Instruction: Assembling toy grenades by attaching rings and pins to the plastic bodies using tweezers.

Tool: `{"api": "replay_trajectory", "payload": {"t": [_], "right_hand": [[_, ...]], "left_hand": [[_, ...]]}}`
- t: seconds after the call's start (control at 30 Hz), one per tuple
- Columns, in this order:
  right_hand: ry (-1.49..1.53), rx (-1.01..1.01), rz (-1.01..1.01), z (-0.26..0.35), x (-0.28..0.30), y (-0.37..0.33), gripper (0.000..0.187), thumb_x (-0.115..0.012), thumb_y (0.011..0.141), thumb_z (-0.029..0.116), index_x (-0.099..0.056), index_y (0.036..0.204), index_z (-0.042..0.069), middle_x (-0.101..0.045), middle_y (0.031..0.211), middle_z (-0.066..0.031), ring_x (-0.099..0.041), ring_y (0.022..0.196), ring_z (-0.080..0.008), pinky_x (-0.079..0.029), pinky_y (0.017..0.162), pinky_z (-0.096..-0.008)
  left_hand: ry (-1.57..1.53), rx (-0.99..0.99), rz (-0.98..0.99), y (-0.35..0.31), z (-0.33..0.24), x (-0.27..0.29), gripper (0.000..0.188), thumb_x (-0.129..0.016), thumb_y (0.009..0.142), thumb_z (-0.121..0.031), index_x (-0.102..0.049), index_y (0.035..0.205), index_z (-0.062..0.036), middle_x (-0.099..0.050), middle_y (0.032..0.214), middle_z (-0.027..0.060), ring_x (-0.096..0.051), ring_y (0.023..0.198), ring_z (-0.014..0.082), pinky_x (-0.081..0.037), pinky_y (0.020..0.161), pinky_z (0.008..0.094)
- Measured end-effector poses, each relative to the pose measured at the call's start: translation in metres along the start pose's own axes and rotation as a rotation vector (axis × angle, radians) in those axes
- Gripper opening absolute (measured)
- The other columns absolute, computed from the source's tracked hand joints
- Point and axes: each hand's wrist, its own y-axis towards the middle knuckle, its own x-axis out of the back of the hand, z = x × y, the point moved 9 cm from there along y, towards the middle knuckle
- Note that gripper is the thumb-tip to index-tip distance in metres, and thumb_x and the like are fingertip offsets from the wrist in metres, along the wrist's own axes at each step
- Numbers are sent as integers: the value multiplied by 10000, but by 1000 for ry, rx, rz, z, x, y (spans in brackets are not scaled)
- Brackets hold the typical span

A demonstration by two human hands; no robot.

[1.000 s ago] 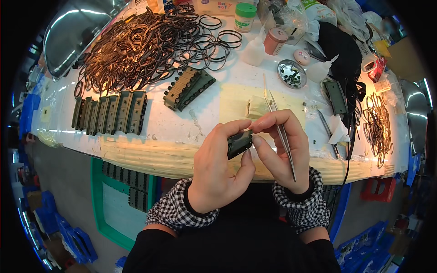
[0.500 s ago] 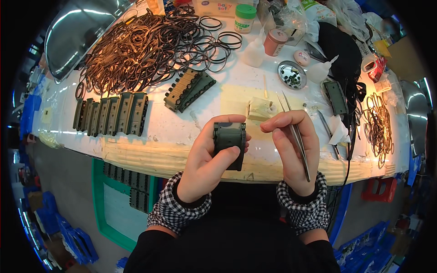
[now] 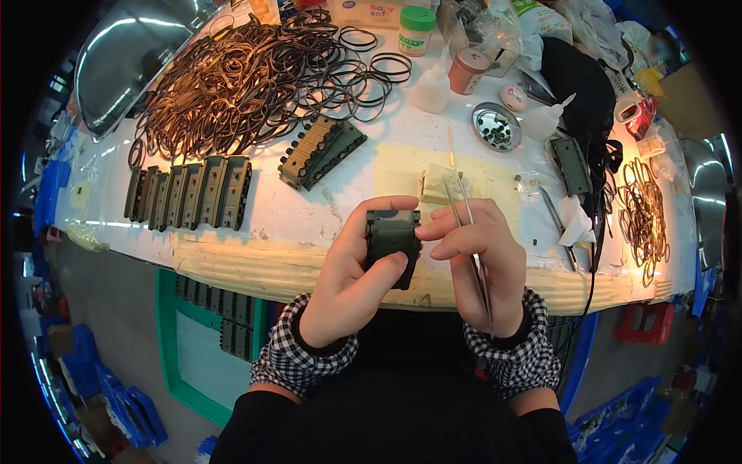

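My left hand (image 3: pixel 332 290) holds a dark green plastic model chassis (image 3: pixel 393 238) upright near the table's front edge, its thumb pressed on the near face. A black toothed or ribbed strip shows along the chassis's right side. My right hand (image 3: pixel 498 251) has metal tweezers (image 3: pixel 480 278) lying across its palm, tips pointing up and away from the chassis. The index fingertip of that hand is at the chassis's right edge; whether it presses there I cannot tell. Just beyond the hands sits a pale taped block (image 3: pixel 444 185).
Several green chassis (image 3: pixel 191 193) stand in a row at the left, with two more (image 3: pixel 321 152) behind. A heap of dark rubber bands (image 3: pixel 232 85) covers the back left. Small dark parts lie in a round metal dish (image 3: pixel 506 141). A green tray (image 3: pixel 166 340) is below the table edge.
My right hand has moved left to the chassis's right edge, and the tweezers have shifted left with it. My left hand and the chassis have barely moved.
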Motion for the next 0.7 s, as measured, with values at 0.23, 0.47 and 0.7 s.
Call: {"api": "replay_trajectory", "payload": {"t": [0.23,0.47,0.7], "right_hand": [[-73,11,-80,1,2,-3,297,-537,664,-156,-602,852,64,-669,929,-88,-601,878,-276,-492,757,-360],[-23,-35,-81,-4,2,-4,277,-540,674,-160,-601,825,64,-673,896,-81,-636,864,-267,-496,761,-339],[0,-60,-91,-8,2,-7,274,-553,668,-162,-601,817,62,-674,884,-87,-646,848,-268,-499,764,-350]], "left_hand": [[375,-215,55,-8,-17,-7,563,-449,918,21,-220,1432,37,-529,1087,122,-519,998,162,-407,910,281],[649,-328,65,-14,-26,-13,711,-555,912,-71,-119,1453,81,-495,1107,205,-527,995,286,-426,900,337],[837,-377,94,-15,-35,-21,943,-708,828,-304,-121,1443,102,-476,1065,209,-527,940,313,-459,828,348]]}}
